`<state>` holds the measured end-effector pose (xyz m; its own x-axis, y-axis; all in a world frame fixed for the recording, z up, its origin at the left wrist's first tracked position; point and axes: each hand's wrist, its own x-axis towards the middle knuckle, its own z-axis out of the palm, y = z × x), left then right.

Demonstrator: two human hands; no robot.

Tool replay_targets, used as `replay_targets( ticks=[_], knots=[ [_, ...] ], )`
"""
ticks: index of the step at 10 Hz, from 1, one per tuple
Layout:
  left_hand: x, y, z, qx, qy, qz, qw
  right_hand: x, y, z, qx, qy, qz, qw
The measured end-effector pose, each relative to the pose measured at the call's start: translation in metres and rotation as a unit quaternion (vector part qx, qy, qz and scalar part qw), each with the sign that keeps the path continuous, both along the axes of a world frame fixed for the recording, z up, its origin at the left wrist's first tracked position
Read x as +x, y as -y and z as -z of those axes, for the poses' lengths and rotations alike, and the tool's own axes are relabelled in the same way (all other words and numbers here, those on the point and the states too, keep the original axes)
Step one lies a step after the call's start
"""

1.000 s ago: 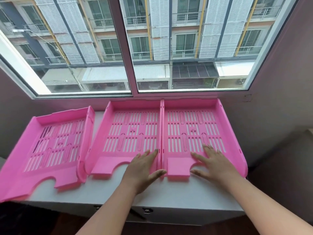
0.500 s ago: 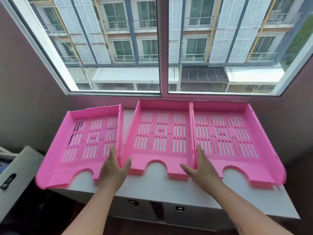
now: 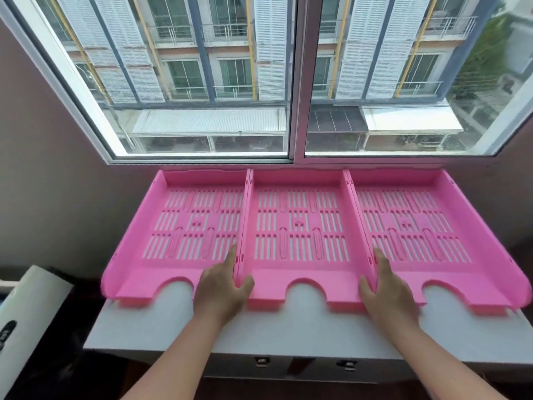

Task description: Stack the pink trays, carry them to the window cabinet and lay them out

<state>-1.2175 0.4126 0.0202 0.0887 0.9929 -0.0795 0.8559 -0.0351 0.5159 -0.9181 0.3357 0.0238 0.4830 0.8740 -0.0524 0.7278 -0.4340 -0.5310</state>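
Note:
Three pink slotted trays lie side by side on the white cabinet top (image 3: 288, 333) under the window, their back walls at the sill. The left tray (image 3: 135, 272), middle tray (image 3: 300, 272) and right tray (image 3: 461, 272) touch along their side walls. My left hand (image 3: 222, 290) straddles the joint between the left and middle trays, fingers in the left one, thumb in the middle one. My right hand (image 3: 386, 293) straddles the joint between the middle and right trays the same way. Each hand clasps a pair of adjoining walls near the front.
The window's centre post (image 3: 297, 82) rises behind the middle tray. A white box-like object (image 3: 31, 307) stands low at the left. Two small latches (image 3: 261, 361) sit on the cabinet front below. The right tray's corner (image 3: 519, 298) reaches the cabinet's right edge.
The left tray has swung in and now lies straight against the middle tray. The gaps between trays have shut. Both hands stay at the joints.

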Motion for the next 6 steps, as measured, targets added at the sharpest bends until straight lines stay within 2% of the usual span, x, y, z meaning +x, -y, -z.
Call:
replay_targets(
  ticks=[5, 6],
  knots=[
    [0.0055, 0.0048, -0.0033, 0.028, 0.007, -0.010, 1.000, -0.0033, -0.0006, 0.0007, 0.028, 0.007, -0.019, 0.999],
    [0.0020, 0.0046, -0.0063, 0.025, -0.043, -0.002, 0.999, 0.0057, -0.0015, -0.0038, -0.026, -0.032, -0.052, 0.998]
  ],
)
